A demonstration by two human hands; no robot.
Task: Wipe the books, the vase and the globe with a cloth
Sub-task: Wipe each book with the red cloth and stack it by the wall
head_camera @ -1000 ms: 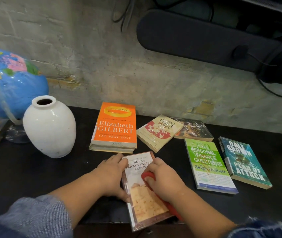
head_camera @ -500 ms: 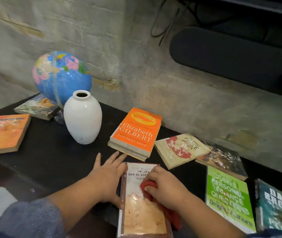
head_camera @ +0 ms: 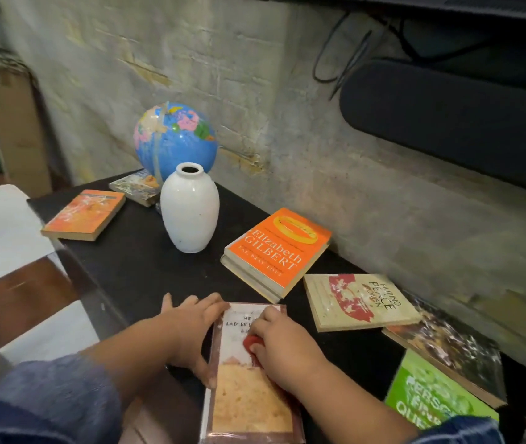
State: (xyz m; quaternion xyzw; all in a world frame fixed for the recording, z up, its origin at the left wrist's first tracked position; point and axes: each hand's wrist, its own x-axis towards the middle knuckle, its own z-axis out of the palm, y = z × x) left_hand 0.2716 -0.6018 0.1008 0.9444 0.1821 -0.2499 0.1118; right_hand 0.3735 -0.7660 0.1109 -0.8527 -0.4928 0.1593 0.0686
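Here, paperback (head_camera: pixel 248 379) lying in front of the vase (head_camera: pixel 189 209), long axis toward the wall (head_camera: pixel 319 187), title end farthest, left hand (head_camera: pixel 191 328) flat, fingers straight on its edge, right hand (head_camera: pixel 282 346) curled round red cloth (head_camera: pixel 250 342) on its cover.

Matte black tabletop (head_camera: pixel 133 261) abuts rough whitewashed brick wall (head_camera: pixel 255 91). Dark padded oblong panel (head_camera: pixel 447 123) against wall, upper right. Thin black cables (head_camera: pixel 350 66) hang beside panel. Brown cardboard box (head_camera: pixel 11 123) far left.
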